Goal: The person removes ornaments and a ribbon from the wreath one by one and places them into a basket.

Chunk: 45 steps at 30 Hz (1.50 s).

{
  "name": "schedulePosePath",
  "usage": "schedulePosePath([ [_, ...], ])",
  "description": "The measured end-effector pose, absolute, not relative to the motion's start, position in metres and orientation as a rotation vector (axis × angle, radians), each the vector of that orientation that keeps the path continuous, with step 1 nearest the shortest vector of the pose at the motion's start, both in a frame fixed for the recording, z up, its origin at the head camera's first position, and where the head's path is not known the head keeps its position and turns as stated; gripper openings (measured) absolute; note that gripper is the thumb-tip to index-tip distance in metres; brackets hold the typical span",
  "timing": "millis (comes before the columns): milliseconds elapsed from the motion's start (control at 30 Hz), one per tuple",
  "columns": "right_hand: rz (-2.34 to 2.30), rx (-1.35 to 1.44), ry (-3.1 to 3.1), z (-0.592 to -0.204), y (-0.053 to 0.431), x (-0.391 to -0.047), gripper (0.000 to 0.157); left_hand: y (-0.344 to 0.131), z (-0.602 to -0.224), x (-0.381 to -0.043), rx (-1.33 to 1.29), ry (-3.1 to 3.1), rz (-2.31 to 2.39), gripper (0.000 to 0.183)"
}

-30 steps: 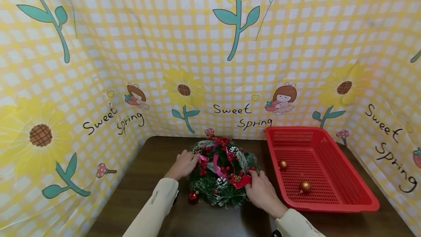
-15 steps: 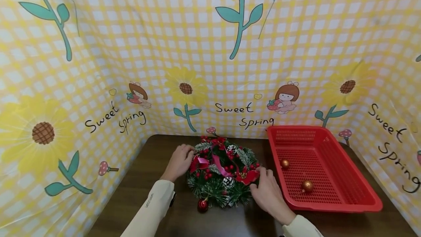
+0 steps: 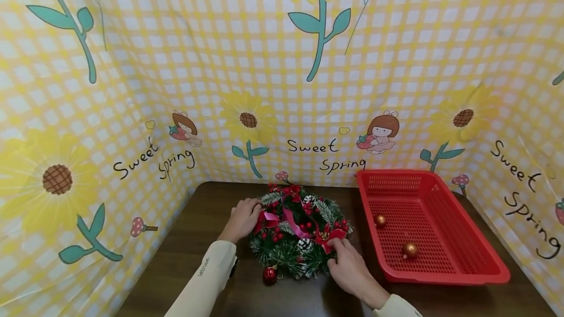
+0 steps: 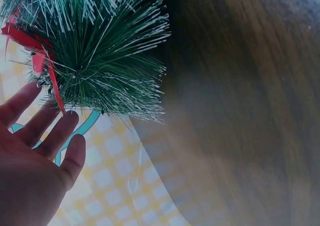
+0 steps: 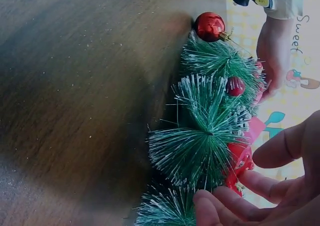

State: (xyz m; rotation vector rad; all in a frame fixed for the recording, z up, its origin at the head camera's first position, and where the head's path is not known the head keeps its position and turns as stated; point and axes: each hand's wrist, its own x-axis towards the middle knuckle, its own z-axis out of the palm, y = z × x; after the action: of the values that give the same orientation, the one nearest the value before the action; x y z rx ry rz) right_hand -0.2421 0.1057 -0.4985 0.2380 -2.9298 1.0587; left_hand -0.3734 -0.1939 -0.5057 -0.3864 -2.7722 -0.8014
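Observation:
A green Christmas wreath (image 3: 286, 253) with frosted tips, pine cones, berries, red flowers and a pink ribbon (image 3: 293, 224) lies on the table. A red bauble (image 3: 270, 275) hangs off its near left side. At the wreath's left edge is my left hand (image 3: 242, 219); its fingers are spread and loosely bent beside the greenery in the left wrist view. My right hand (image 3: 352, 270) reaches the near right side. Its fingertips touch the red poinsettia (image 3: 328, 236) there, with thumb and fingers apart in the right wrist view.
Right of the wreath stands a red plastic basket (image 3: 458, 278), holding a small gold bauble (image 3: 380, 220) and a larger gold bauble (image 3: 410, 250). A yellow checked cloth (image 3: 282, 87) walls in the back and sides of the dark wooden table (image 3: 185, 263).
The wreath has turned a little, carrying its red bauble rightward and nearer. My right hand moved out to the right, then back in to the poinsettia. The left hand shifted slightly left.

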Motion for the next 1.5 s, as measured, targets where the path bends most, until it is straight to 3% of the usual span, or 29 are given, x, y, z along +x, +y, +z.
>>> schedulePosePath([
  [467,0.951,0.112,-2.920,-0.497,0.107,-0.256,0.049,-0.195,-0.505,-0.372,-0.441,-2.742,-0.796,0.020],
  [867,0.952,-0.025,-2.839,-0.487,0.110,-0.257,0.054,-0.197,-0.506,-0.367,-0.498,-2.783,-0.905,0.013],
  [1167,0.968,0.132,-2.880,-0.487,0.091,-0.229,0.023,-0.198,-0.506,-0.365,-0.496,-2.766,-0.909,0.013],
  [1500,0.784,0.306,-3.099,-0.504,0.065,-0.223,0.048,-0.198,-0.507,-0.362,-0.496,-2.764,-0.904,0.012],
])
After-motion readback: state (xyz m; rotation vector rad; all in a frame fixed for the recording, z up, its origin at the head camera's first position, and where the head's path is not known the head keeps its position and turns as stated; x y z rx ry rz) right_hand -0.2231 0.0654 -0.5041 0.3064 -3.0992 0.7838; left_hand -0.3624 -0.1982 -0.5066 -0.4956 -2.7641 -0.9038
